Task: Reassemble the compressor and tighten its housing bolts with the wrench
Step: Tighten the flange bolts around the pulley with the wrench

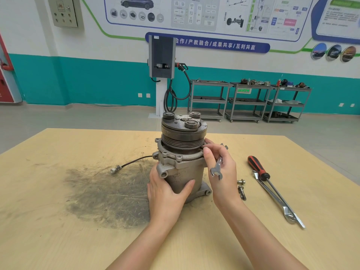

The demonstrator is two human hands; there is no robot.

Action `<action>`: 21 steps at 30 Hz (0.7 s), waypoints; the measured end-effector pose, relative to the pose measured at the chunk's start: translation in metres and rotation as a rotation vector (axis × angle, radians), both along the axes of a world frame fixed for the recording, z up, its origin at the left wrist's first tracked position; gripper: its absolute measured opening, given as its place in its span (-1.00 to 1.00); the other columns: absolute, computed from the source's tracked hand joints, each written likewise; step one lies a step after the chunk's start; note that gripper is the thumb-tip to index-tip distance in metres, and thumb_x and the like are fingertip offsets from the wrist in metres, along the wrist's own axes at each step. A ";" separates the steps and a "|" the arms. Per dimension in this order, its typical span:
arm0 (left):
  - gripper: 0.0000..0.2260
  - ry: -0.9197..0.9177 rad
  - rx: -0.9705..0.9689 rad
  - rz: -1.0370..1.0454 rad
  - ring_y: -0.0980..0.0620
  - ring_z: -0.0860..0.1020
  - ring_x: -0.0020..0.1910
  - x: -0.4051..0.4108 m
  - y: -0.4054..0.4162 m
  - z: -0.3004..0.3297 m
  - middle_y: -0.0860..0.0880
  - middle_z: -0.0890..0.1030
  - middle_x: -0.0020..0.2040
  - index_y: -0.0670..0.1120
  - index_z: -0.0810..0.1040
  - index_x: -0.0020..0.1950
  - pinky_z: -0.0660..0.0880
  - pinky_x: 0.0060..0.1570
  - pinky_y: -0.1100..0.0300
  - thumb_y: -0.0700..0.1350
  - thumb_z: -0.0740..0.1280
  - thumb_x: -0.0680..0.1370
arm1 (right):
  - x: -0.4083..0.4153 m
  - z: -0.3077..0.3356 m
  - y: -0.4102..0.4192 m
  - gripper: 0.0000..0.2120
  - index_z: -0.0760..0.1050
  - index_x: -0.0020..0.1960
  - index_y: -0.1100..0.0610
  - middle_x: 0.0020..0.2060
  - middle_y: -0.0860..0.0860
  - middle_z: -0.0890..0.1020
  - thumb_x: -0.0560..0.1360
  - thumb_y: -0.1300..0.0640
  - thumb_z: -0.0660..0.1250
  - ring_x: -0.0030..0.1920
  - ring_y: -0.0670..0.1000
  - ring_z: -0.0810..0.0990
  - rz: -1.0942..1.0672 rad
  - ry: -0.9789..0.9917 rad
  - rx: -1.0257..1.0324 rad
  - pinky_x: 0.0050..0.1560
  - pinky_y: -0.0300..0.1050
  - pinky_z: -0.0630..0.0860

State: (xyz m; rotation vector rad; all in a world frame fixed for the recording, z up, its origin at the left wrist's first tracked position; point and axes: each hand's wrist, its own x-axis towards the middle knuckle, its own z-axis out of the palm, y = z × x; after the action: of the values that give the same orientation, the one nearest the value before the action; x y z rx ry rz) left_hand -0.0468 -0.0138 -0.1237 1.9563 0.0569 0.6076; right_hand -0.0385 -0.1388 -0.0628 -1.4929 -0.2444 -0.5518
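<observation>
Near the bench's (58,240) left side we see one dark grime patch (109,193) and one loose connector (116,169) on a black wire. At the middle stands one compressor (181,152), upright, pulley end up. Our left hand (165,197) wraps its fingers around the lower housing. Our right hand (222,168) holds one small open-ended wrench (217,168) against the palm, fingertips touching the housing flange. Just right lie two loose bolts (241,187). Toward the right edge rest one red-handled screwdriver (259,169) and one long wrench (276,199), crossing each other.
</observation>
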 end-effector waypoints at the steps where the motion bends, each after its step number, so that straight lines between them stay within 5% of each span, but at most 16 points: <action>1: -0.11 0.001 0.000 0.001 -0.04 0.32 0.45 0.000 0.000 0.000 -0.02 0.34 0.40 -0.07 0.23 0.49 0.29 0.42 -0.15 0.28 0.43 0.29 | 0.000 0.000 0.000 -0.94 0.57 0.01 0.00 0.25 -0.05 0.57 0.59 0.09 0.31 0.28 -0.22 0.49 -0.001 0.001 -0.011 0.33 -0.11 0.41; 10: -0.12 0.000 0.001 -0.004 -0.04 0.32 0.45 0.000 0.001 -0.001 -0.02 0.34 0.40 -0.07 0.24 0.49 0.29 0.42 -0.14 0.27 0.44 0.29 | 0.002 0.003 0.000 -0.96 0.54 -0.01 0.10 0.23 -0.01 0.59 0.54 0.16 0.37 0.29 -0.14 0.51 -0.018 0.022 0.020 0.38 0.02 0.41; 21: -0.12 0.008 -0.002 -0.010 -0.04 0.32 0.45 0.001 0.001 -0.001 -0.01 0.33 0.40 -0.06 0.23 0.49 0.29 0.42 -0.14 0.28 0.44 0.30 | 0.002 0.000 -0.003 -0.93 0.57 -0.02 0.04 0.14 -0.14 0.61 0.59 0.13 0.31 0.20 -0.30 0.52 -0.029 -0.020 -0.018 0.21 -0.37 0.45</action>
State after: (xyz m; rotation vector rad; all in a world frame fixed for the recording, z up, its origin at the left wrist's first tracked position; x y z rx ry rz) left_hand -0.0461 -0.0131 -0.1248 1.9562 0.0526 0.5928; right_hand -0.0369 -0.1413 -0.0632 -1.5108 -0.2441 -0.5897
